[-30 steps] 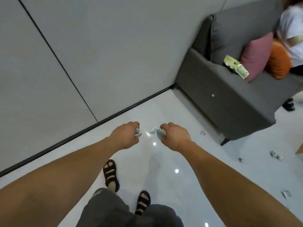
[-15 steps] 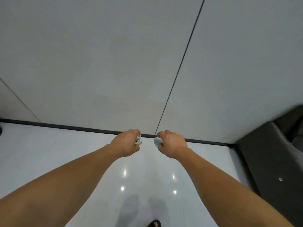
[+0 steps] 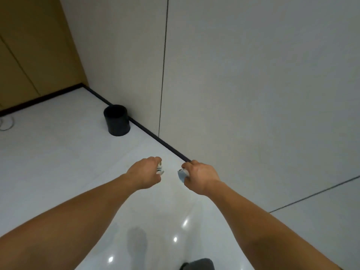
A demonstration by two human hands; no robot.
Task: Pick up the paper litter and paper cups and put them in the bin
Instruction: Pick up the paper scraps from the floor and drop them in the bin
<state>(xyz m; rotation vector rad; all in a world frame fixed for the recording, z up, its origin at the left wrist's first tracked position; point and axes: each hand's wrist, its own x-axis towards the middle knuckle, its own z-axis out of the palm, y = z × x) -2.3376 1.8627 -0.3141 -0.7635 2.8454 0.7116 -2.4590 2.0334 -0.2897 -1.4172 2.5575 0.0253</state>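
Observation:
A round black bin (image 3: 116, 120) stands on the white floor against the wall, up and left of my hands. My left hand (image 3: 145, 173) is curled round a small wad of white paper litter (image 3: 160, 169) that pokes out past the fingers. My right hand (image 3: 199, 175) grips a pale blue-grey scrap of paper (image 3: 180, 174), seen at its left side. Both hands are held out in front of me above the floor, a short gap between them. Most of each paper is hidden inside the fist.
A pale wall (image 3: 233, 84) with a dark skirting strip (image 3: 155, 137) runs diagonally behind the bin. Tan wooden panels (image 3: 29, 55) fill the far left corner. A thin cable (image 3: 6, 124) lies on the floor at the left edge.
The view has swung left: the sofa and floor litter went out of sight, then the bin and the tan panels came in. Both hands keep their paper and stay held out.

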